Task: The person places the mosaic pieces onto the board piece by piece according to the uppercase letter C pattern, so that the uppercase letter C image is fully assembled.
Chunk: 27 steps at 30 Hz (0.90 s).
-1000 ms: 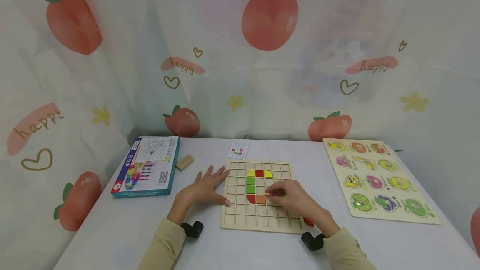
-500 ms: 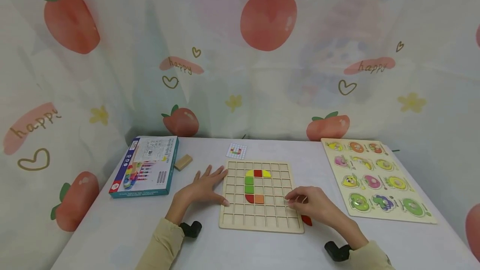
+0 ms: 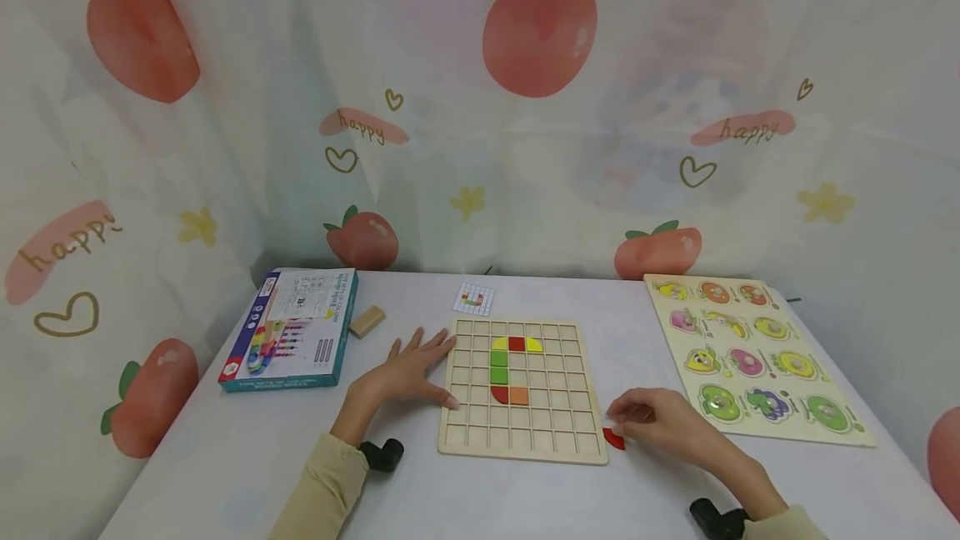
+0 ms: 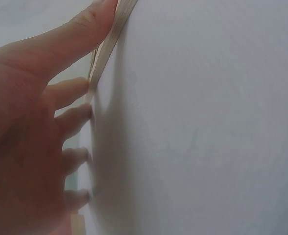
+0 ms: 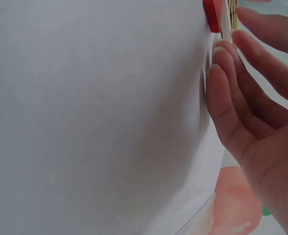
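Note:
The wooden grid board (image 3: 558, 442) lies flat on the table. In its cells sit yellow corner pieces (image 3: 534, 345), a red square (image 3: 517, 344), green squares (image 3: 498, 376), a red rounded piece (image 3: 500, 395) and an orange square (image 3: 518, 396). My left hand (image 3: 401, 377) spreads its fingers along the board's left edge, thumb on the rim. At the board's right edge lies a loose red rounded piece (image 3: 613, 439). Just over it hovers my right hand (image 3: 660, 423), fingertips close to the piece; in the right wrist view thumb and fingers stand apart near the red piece (image 5: 212, 14).
Behind the board lies a small pattern card (image 3: 474, 299). A boxed toy set (image 3: 296, 327) and a wooden block (image 3: 367, 322) are at the left. On the right lies a fruit puzzle board (image 3: 765, 357). A printed curtain (image 3: 427, 65) hangs behind the table.
My right hand has moved from beside the orange square, off the board to the right, down to the loose red piece. My left hand has stayed at the board's left edge.

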Each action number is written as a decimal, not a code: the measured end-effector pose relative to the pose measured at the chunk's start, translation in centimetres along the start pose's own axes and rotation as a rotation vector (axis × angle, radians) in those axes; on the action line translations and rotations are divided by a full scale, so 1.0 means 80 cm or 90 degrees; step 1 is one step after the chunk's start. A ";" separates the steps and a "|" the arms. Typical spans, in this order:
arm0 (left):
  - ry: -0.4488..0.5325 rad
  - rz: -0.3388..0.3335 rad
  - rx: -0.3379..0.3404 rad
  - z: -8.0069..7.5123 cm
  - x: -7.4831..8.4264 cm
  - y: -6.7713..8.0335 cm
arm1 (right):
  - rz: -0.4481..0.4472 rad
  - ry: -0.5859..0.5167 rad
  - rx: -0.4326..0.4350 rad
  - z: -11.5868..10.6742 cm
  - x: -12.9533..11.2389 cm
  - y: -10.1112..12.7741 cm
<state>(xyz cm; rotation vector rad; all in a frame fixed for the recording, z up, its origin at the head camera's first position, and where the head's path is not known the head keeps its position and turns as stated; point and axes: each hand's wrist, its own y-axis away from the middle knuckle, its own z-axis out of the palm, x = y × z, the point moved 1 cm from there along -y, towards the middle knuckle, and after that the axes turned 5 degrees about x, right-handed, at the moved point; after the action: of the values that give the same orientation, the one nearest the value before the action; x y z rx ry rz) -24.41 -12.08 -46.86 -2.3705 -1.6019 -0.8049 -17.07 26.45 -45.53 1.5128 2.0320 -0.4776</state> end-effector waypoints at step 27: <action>0.000 -0.005 -0.002 0.001 0.000 -0.001 | -0.049 -0.039 -0.028 0.003 0.005 -0.001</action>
<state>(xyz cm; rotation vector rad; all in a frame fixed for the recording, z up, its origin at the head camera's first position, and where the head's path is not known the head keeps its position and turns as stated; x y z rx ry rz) -24.43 -11.97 -46.96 -2.3675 -1.6126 -0.8089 -17.17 26.59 -46.00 1.3824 2.0452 -0.5001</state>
